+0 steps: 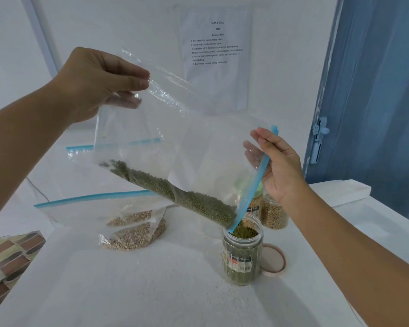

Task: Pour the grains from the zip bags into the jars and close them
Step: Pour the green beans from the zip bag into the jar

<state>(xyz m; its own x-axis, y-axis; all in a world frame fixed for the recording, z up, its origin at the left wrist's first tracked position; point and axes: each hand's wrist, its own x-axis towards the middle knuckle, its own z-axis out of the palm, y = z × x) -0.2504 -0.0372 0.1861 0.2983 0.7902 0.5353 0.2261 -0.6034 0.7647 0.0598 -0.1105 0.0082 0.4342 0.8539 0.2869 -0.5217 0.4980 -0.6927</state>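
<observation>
Nearest, the right hand point(278, 166) pinched the blue zip edge of the zip bag point(175, 147); left hand point(97, 83) pinched its raised bottom corner; grains slanted down-right into the open jar point(242, 253).

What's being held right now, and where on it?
The zip bag of green grains: left hand pinches its bottom corner, right hand grips the blue zip edge.

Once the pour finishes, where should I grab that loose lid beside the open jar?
Take the lid by its rim, from above. It lies flat on the table, right of the open jar, so only the edge offers purchase.
</observation>
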